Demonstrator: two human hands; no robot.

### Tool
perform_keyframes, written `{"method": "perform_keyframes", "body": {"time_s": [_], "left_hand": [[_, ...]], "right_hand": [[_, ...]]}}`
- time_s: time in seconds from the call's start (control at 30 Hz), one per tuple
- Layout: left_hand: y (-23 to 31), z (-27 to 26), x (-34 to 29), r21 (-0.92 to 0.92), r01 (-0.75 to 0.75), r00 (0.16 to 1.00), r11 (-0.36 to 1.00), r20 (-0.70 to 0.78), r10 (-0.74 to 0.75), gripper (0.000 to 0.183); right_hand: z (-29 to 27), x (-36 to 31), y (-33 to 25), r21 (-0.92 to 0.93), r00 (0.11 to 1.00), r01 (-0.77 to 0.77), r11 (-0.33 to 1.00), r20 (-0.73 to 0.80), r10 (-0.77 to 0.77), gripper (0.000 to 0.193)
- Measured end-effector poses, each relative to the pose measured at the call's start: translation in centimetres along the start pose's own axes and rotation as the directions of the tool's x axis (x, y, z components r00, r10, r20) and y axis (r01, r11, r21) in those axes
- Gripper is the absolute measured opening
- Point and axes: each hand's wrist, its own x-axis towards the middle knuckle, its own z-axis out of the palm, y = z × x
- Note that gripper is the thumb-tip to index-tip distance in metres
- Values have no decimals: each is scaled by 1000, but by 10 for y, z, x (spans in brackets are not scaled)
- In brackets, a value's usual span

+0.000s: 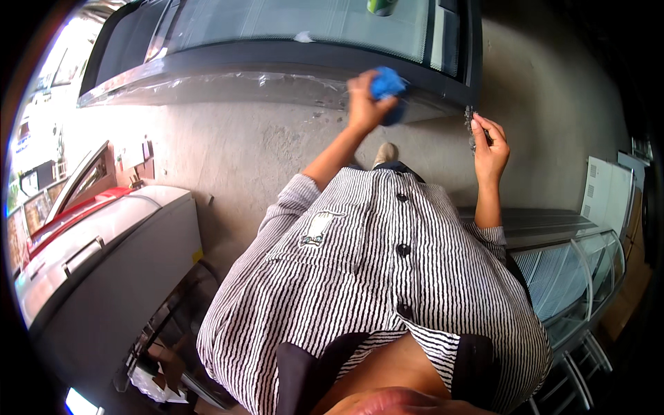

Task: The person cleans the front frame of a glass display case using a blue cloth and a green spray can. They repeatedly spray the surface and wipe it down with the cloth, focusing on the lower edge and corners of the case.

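Note:
My left hand is closed around a bunched blue cloth. It is beside the dark lower edge of a glass-fronted display cabinet, and the cloth is slightly blurred. Whether the cloth touches the cabinet I cannot tell. Pinched in my right hand is a dark grey, curly scourer that looks like steel wool. That hand is held out past the cabinet's right corner, apart from it.
A green can is at the cabinet's top. Clear plastic film runs along its lower side. To my left stands a white chest freezer; to my right, a curved glass case and a white appliance. Grey concrete floor lies between.

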Motion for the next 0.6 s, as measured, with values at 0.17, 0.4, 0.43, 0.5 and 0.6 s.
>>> {"method": "perform_keyframes", "body": {"time_s": [0.17,0.4,0.43,0.5,0.6], "left_hand": [[47,-29,-13,-230,95,899,968,438,16,74],[-19,-274,93,97,-86,995,992,-35,90,74],[-21,-297,115,-22,-29,995,999,-99,26,71],[-60,-360,159,502,74,964,862,-257,67,70],[-70,-321,195,832,237,952,501,-303,52,69]], "right_hand": [[2,-1,0,57,999,49,997,3,-49,18],[4,-15,16,12,999,-31,999,-23,31,18],[3,-16,16,-2,999,-42,999,-34,42,17],[19,-24,19,6,998,-58,998,-38,58,16],[4,-15,15,-76,997,-55,996,-51,51,16]]}}
